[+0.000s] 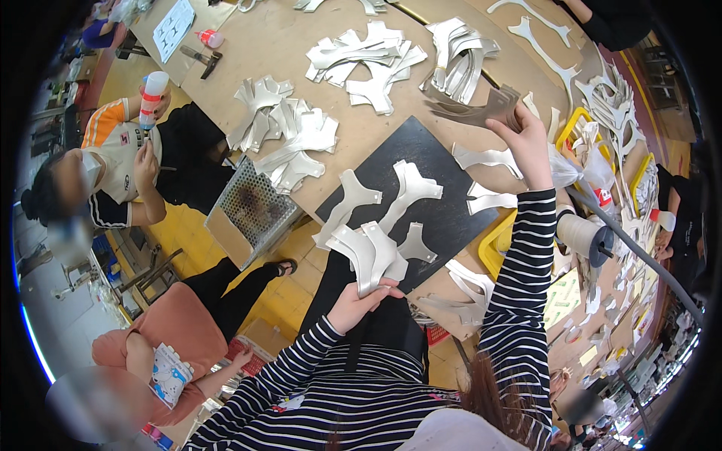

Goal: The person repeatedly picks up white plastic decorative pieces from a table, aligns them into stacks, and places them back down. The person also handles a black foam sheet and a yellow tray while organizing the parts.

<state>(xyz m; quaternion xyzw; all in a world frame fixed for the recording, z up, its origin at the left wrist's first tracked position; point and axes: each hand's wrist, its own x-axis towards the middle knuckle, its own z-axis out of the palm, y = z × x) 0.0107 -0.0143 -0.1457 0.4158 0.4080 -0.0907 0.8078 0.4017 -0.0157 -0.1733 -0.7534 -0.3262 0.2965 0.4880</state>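
My left hand [359,298] grips a fanned stack of silvery cut pieces [370,252] near my chest, over the front edge of a black mat [444,218]. My right hand [526,143] is stretched out over the table and pinches a few greyish cut pieces [481,109] held in the air. Three similar silvery pieces [410,188] lie flat on the black mat between my hands. Both sleeves are black and white striped.
Piles of silvery pieces [289,131] cover the brown table [278,45]. A yellow tray [496,244], a thread spool [583,234] and white cut shapes sit at right. A person at left holds a glue bottle [153,94]; another crouches below. A perforated metal tray [252,207] leans at the table edge.
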